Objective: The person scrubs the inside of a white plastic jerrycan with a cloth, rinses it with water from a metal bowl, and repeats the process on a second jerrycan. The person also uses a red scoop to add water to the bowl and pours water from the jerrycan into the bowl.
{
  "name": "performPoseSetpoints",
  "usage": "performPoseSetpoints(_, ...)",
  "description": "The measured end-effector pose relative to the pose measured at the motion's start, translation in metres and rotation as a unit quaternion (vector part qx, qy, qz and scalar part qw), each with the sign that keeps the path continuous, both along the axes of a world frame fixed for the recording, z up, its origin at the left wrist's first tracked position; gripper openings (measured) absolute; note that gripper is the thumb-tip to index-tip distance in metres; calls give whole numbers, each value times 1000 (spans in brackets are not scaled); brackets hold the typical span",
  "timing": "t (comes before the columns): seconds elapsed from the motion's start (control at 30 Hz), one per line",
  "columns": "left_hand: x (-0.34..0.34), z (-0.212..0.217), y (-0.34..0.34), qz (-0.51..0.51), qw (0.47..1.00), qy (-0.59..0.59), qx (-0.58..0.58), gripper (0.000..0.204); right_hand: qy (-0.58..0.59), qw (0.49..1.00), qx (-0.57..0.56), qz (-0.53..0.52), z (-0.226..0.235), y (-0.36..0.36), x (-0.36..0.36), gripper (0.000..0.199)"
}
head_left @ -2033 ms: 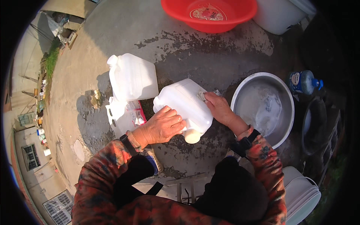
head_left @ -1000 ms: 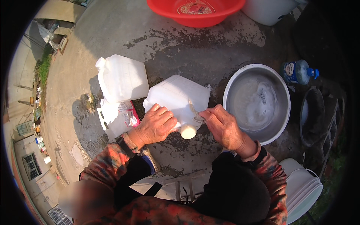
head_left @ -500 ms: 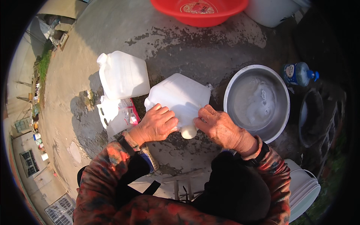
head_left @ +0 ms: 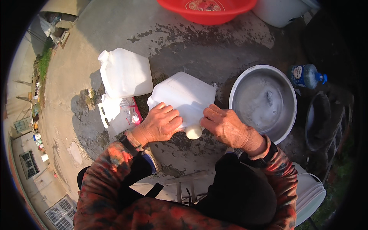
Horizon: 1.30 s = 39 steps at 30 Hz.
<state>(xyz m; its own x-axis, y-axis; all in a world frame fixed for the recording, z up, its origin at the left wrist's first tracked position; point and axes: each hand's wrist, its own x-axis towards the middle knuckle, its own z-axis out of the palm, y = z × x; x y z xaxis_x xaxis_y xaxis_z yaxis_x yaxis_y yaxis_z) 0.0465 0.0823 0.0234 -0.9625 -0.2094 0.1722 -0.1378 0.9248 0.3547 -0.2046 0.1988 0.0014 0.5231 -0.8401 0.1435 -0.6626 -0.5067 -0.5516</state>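
Observation:
A white plastic jug [head_left: 186,90] lies tilted in front of me, its round cap [head_left: 193,132] toward my body. Both hands grip its near end, one on each side of the cap. My left hand [head_left: 161,124] is closed with curled fingers at the left shoulder of the jug. On the right shoulder, my right hand [head_left: 226,126] is closed too, fingertips pressed to the plastic. What lies under the fingers is hidden. A second white jug [head_left: 128,73] with a cap stands to the left, beside a white and pink plastic packet [head_left: 122,113].
To the right is a metal basin [head_left: 260,103] of sudsy water, with a blue-capped detergent bottle [head_left: 306,76] beyond it. A red basin [head_left: 207,11] and a pale tub [head_left: 280,11] sit at the far side. Stacked pale basins [head_left: 310,191] are at lower right. The concrete ground [head_left: 73,126] has wet patches.
My right hand's fingers have shifted slightly on the jug's shoulder. The left hand keeps nearly the same place. The whole view has moved a little.

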Motion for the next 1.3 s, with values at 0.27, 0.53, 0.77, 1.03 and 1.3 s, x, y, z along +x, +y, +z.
performPoseSetpoints(0.27,-5,2,-3,12,999,-36,7,31,-170,970,-42,-171,8,21,-14,27)
performPoseSetpoints(0.53,-5,-2,-2,8,999,-35,-9,30,-116,987,-54,-94,-9,-17,17,29)
performPoseSetpoints(0.77,-6,-2,-3,6,999,-35,-14,27,-73,993,-85,-23,0,-47,20,34)
performPoseSetpoints(1.03,-3,-2,0,17,998,-57,-13,28,-118,986,-84,-84,-10,3,3,39)
performPoseSetpoints(1.3,-2,-2,1,14,998,-56,-5,28,-87,988,-98,-79,-2,-8,11,31)
